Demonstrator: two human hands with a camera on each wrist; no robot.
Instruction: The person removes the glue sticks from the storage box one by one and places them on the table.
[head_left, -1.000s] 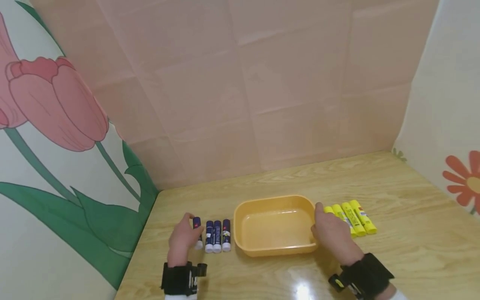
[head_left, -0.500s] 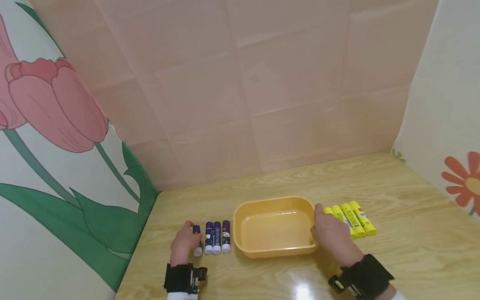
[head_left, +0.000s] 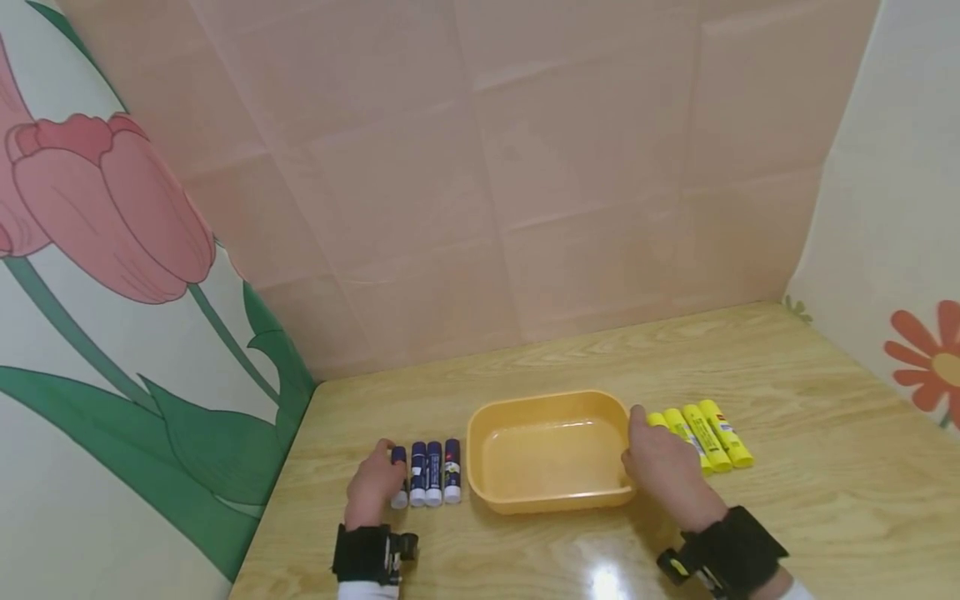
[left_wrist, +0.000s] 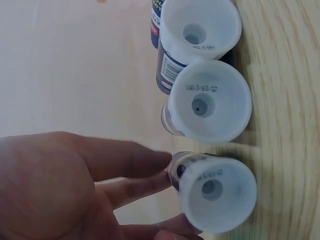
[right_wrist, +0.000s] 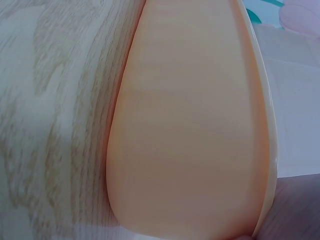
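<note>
My left hand is at the leftmost dark-blue glue stick with a white end, which lies on the table. In the left wrist view, thumb and fingers close around this glue stick's far part, its white end facing the camera. Three similar glue sticks lie side by side just to its right. My right hand grips the right rim of an orange-yellow plastic basin, which holds nothing. The right wrist view shows mostly the basin's inner surface; the fingers are largely hidden there.
Several yellow glue sticks lie in a row right of the basin, partly behind my right hand. The wood-grain table meets a pink-covered wall at the back. Flower-patterned panels stand at both sides.
My left hand first drew the leftmost blue glue stick toward me, then shifted it slightly right and away, closer to the other three. The right hand and basin stayed put.
</note>
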